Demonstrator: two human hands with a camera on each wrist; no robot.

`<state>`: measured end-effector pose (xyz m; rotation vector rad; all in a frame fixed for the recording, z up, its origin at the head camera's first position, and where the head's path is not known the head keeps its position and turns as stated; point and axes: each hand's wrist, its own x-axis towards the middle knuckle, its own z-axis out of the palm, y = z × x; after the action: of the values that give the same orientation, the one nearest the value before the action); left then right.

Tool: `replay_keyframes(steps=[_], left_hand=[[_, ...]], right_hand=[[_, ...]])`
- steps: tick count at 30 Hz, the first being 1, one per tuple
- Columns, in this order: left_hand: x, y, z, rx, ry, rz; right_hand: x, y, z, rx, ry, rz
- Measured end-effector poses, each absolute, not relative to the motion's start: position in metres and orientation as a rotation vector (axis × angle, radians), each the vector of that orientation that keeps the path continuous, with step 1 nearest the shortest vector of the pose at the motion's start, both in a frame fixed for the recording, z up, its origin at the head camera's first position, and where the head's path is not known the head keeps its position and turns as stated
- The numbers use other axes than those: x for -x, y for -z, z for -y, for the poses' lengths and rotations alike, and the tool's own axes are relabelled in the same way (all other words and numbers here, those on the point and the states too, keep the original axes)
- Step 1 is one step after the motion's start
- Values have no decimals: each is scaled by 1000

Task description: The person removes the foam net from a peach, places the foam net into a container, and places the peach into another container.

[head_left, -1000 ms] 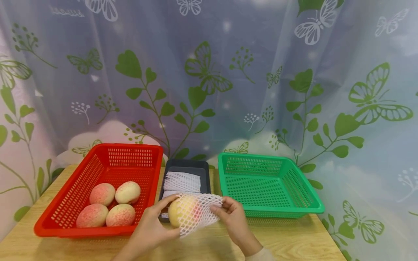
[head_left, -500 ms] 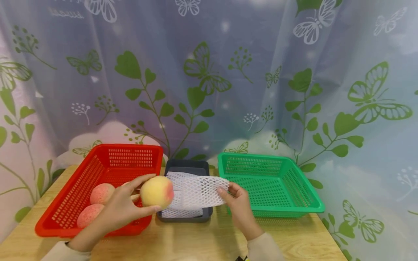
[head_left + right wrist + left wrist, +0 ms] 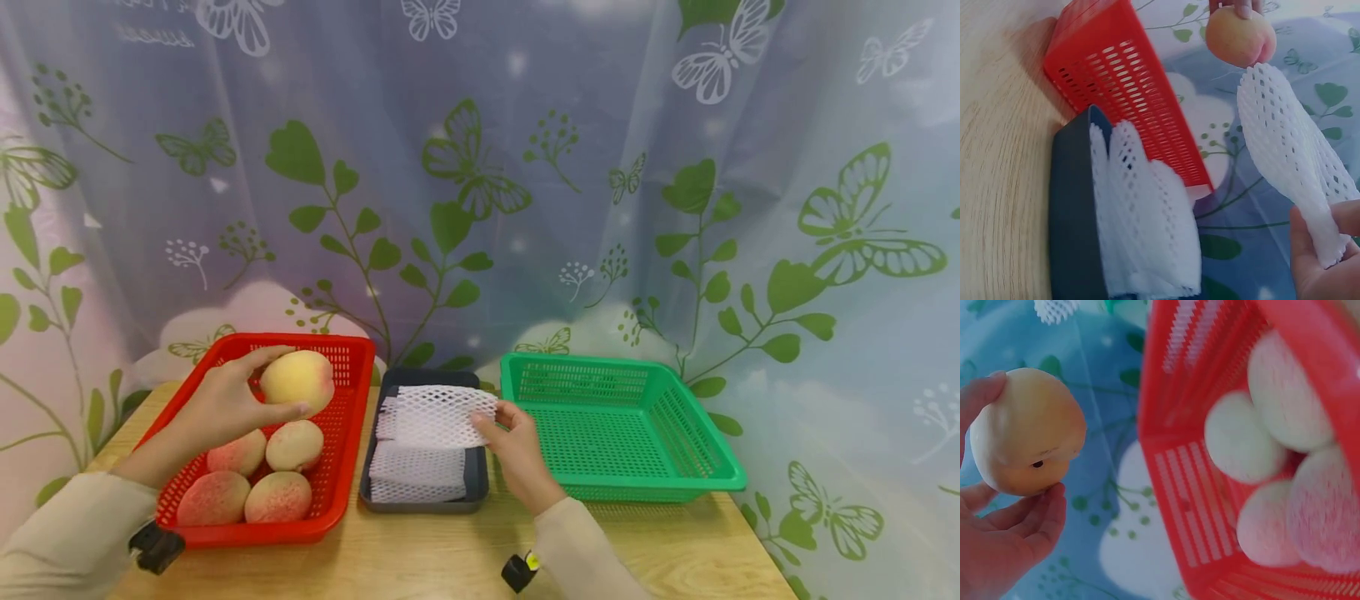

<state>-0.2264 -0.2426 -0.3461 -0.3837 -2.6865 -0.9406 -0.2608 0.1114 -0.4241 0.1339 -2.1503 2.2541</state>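
My left hand [image 3: 225, 402] grips a yellow peach [image 3: 298, 382] with a pink blush, raised above the red basket [image 3: 361, 433]. In the left wrist view, thumb and fingers curl round that peach [image 3: 1029, 428], and a small dark hole shows at its stem end. Several pink and cream peaches [image 3: 277, 496] lie in the basket below. Between thumb and fingers, my right hand [image 3: 519, 457] pinches one end of a white foam net sleeve [image 3: 442, 415], held over the dark tray [image 3: 480, 492]. The right wrist view shows this sleeve [image 3: 1279, 125] hanging apart from the peach.
More white foam net sleeves [image 3: 416, 479] lie in the dark tray, between the red basket and a green basket [image 3: 652, 485] on the right. All stand on a wooden table [image 3: 420, 554]. A patterned curtain [image 3: 480, 250] hangs behind.
The peach was partly inside the sleeve, then came out of it. My left hand has carried it left and up over the red basket. My right hand still holds the sleeve, now over the tray.
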Motion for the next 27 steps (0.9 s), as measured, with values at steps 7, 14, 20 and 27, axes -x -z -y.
replay_keyframes(steps=[7,14,20,27], left_hand=[[256,356,260,304,856,2742],[282,381,271,198,915,2837],[296,400,277,91,959,2910],[298,413,287,-27,975,2976]], right_hand=[[278,445,-89,-19,-2240,2254],[289,475,-73,94,-2161,2353],[293,490,-72,166,-2086,2434],[293,497,-73,114,-2047,2473]])
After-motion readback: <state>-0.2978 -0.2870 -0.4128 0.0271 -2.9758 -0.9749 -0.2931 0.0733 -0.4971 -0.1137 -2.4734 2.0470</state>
